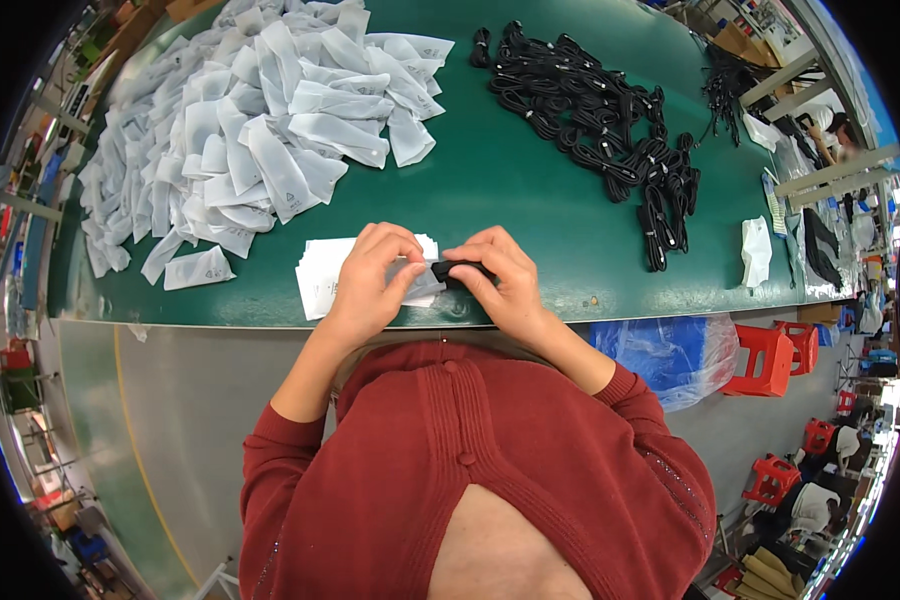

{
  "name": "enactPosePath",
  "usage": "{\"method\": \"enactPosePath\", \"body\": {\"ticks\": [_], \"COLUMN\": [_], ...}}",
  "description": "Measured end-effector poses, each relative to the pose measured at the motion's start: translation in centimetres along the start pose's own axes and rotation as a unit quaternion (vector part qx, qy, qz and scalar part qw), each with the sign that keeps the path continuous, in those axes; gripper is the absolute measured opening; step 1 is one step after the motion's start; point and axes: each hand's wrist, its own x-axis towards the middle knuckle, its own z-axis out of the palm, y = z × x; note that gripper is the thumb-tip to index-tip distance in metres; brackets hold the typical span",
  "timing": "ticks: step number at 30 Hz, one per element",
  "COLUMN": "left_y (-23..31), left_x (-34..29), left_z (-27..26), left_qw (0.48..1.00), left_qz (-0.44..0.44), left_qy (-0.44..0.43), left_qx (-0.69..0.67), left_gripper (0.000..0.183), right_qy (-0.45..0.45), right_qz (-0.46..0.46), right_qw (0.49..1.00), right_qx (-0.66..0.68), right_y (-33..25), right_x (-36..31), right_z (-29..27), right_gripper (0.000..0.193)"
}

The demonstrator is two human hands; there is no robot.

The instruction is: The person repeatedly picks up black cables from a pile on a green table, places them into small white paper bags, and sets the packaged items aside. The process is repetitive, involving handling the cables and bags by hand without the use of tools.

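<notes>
My left hand (378,275) pinches the edge of a translucent plastic bag (417,286) near the table's front edge. Closed around a bundled black cable (460,269), my right hand (502,277) holds it with one end at the bag's mouth. How far the cable reaches into the bag is hard to tell. Under my left hand lies a stack of white paper slips (316,280), partly covered by the hand and bag.
A large heap of filled translucent bags (270,120) covers the table's left side. Several coiled black cables (600,110) lie at the right. The green table (400,205) ends just before my body. Beyond its front right are a blue plastic-lined bin (660,350) and red stools (760,360).
</notes>
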Motion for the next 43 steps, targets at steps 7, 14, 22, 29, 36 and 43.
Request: {"method": "enactPosePath", "body": {"ticks": [7,14,22,29,36,43], "left_y": [-0.3,-3.4,-1.3,-2.8,-2.5,-1.9], "left_x": [2.0,8.0,2.1,-1.5,-1.7,-1.9], "left_z": [-2.5,-12.2,-4.2,2.6,2.5,2.6], "left_qw": [0.967,0.910,0.996,0.984,0.992,0.973], "left_qz": [-0.107,-0.074,-0.019,0.004,-0.106,-0.017], "left_qy": [-0.027,0.207,0.071,0.014,0.037,0.001], "left_qx": [-0.228,-0.352,0.042,0.178,0.054,0.229], "left_gripper": [0.007,0.022,0.023,0.016,0.010,0.016], "right_qy": [-0.010,0.202,0.128,0.037,-0.024,-0.050], "right_qz": [-0.144,-0.089,0.054,0.059,-0.008,-0.031], "right_qw": [0.986,0.886,0.817,0.981,0.994,0.988], "right_qx": [0.087,-0.407,-0.560,-0.182,-0.108,-0.145], "right_y": [0.0,6.0,12.0,4.5,1.8,1.5], "right_x": [2.8,6.5,2.6,1.9,0.3,-0.4], "right_z": [-0.6,-8.5,-13.4,-6.2,-2.8,-2.8], "right_gripper": [0.036,0.032,0.026,0.027,0.037,0.037]}}
